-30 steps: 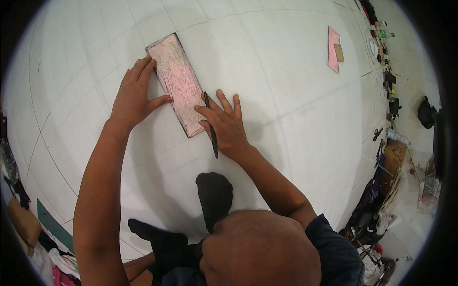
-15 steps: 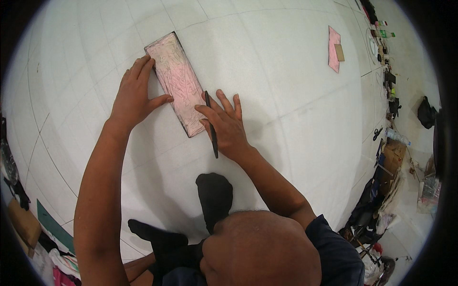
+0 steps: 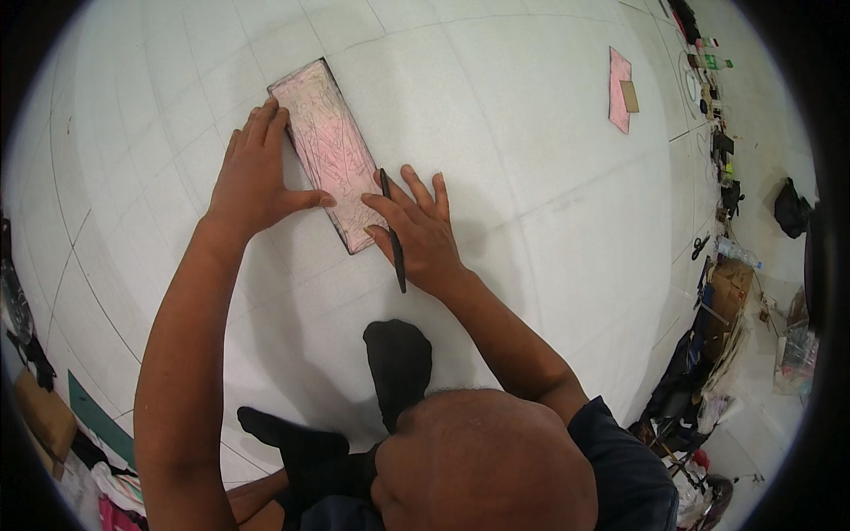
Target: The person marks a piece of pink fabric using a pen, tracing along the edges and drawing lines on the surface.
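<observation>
Best keep the pink panel (image 3: 328, 146) flat ahead of the nearer black sock (image 3: 397, 367), pressing evenly. Steady its left edge with the left hand (image 3: 252, 181), fingers slightly fanned, thumb stretched wide; brace its right edge with the right hand (image 3: 421, 234), outer fingers spread, slim black tool (image 3: 397, 257) tucked among them, exact grip impossible to tell. Compared with half a second ago, note the left thumb shifted sockward, farther onto the panel.

I can read no words, numbers or signs from here; any print on the small green-marked bottle (image 3: 711, 63) is too tiny for me.
</observation>
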A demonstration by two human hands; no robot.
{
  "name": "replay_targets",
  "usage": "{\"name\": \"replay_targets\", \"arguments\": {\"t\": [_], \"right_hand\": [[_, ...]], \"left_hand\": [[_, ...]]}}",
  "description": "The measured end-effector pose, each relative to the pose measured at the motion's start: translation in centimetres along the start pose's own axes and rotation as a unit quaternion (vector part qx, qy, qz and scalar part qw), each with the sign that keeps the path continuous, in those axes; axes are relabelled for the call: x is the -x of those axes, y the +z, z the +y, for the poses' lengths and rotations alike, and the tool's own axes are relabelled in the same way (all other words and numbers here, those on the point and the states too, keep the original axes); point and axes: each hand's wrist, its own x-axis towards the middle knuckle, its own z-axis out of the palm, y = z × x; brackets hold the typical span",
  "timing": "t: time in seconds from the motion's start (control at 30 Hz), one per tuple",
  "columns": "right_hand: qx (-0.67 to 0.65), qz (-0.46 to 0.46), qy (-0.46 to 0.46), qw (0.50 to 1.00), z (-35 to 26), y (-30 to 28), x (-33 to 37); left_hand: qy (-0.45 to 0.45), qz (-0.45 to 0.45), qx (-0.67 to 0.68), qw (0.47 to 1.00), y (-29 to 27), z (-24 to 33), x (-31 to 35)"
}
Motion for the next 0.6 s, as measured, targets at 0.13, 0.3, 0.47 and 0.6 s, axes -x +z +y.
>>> {"name": "replay_targets", "arguments": {"t": [0.13,0.3,0.47,0.6], "right_hand": [[0.001,-0.004,-0.001,1.0,-0.1,0.0,0.0],[0.007,-0.012,0.006,1.0,-0.4,-0.4,-0.1],[0.009,-0.016,0.015,1.0,-0.8,-0.7,-0.4],[0.011,-0.011,0.019,1.0,-0.8,-1.0,-0.5]], "left_hand": [[-0.01,-0.004,-0.007,1.0,-0.2,0.5,-0.1],[-0.032,-0.078,-0.088,0.993,-2.5,3.0,-0.8],[0.024,-0.061,-0.088,0.994,-2.0,3.4,-1.7],[0.011,-0.108,-0.026,0.994,-2.6,4.5,-3.3]]}}
